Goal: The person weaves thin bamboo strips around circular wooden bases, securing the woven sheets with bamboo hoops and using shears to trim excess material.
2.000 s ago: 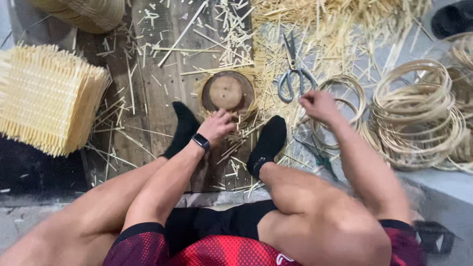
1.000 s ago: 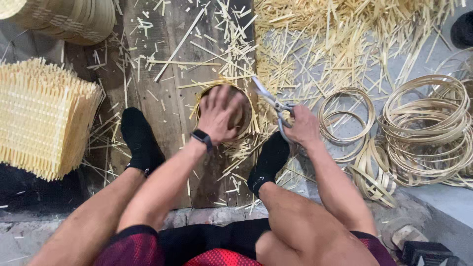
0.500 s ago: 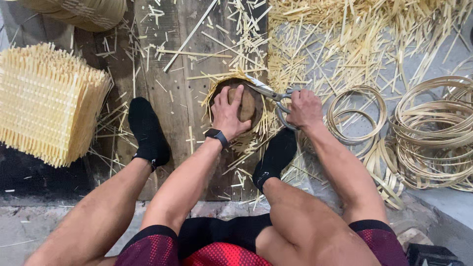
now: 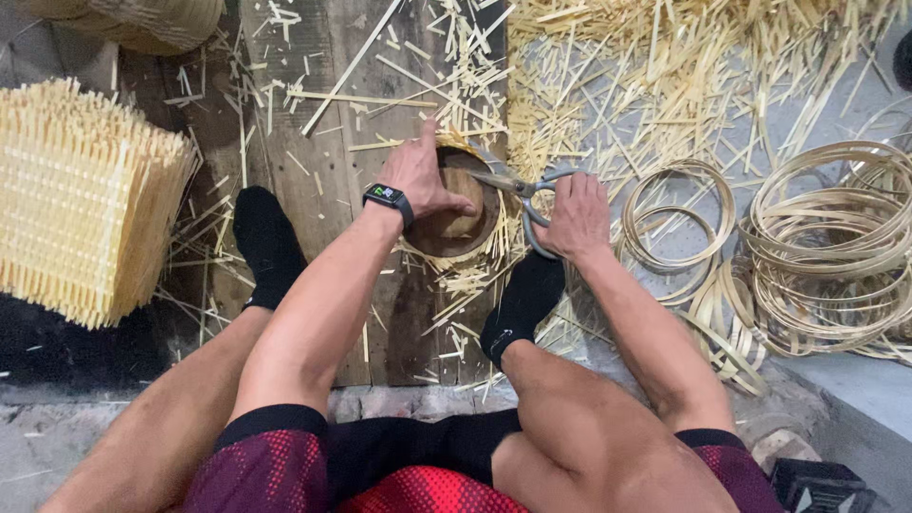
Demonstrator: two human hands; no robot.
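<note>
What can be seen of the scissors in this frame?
The scissors look like grey metal, with large loop handles and short blades. They lie nearly level, blades pointing left over the rim of the small round basket, handles to the right. The right hand grips the handles, fingers through the loops. The blades look slightly parted at the basket's edge, near the left hand, which presses on the basket. Cut bamboo strips litter the floor around.

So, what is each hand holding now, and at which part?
The right hand holds the scissors by their handle loops. The left hand presses on top of the small round woven basket, fingers spread over its rim.
</note>
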